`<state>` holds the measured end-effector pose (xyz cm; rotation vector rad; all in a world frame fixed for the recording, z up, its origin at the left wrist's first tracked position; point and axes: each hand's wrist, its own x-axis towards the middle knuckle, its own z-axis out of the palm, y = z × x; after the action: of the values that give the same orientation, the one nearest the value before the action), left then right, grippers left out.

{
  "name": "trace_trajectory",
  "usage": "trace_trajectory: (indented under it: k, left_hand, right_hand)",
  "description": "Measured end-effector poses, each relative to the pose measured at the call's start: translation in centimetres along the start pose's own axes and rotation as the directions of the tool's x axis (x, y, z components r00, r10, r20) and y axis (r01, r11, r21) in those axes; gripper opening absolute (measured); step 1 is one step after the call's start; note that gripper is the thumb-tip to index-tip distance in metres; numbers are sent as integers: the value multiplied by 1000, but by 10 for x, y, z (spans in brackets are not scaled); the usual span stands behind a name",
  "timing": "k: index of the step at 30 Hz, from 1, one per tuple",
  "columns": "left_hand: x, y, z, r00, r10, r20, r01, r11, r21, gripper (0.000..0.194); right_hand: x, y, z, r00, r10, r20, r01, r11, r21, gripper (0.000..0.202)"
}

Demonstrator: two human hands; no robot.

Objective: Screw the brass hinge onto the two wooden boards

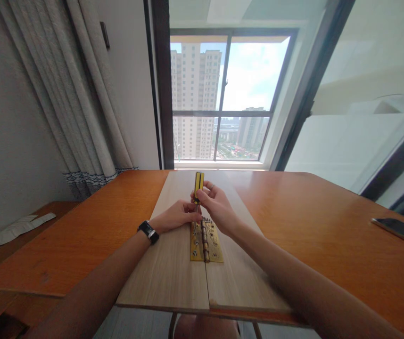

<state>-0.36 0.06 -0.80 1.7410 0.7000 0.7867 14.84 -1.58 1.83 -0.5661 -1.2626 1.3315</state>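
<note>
1. Here, the brass hinge (198, 255) is laid across two boards (162, 278) on the desk (300, 212).
2. The left hand (176, 214) is held below the handle; whether its grip is clamped cannot be told.
3. The screwdriver (199, 181) is clamped in the right hand's (222, 207) grip, best kept upright and steadily pressed; its tip is barely made out.

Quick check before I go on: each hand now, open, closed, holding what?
Left hand: fingers bent in at the screwdriver; cannot tell whether they grip it.
Right hand: closed, holding the screwdriver.
</note>
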Motion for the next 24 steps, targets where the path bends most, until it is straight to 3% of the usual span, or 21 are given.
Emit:
trace_trajectory:
  k: [9,18,24]
  left_hand:
    - [0,-1,0,1000,3,9,-3,999,-40,33]
    - [1,-11,-2,998,66,17,-64,993,-97,47]
    - [0,-15,-5,996,83,-36,-88,981,-172,64]
  right_hand:
    - [-4,-8,4,996,-80,-40,73,986,-150,33]
    - [-3,-8,0,973,-7,229,20,998,-54,36]
    - [-2,-3,1,978,9,209,0,999,-43,40]
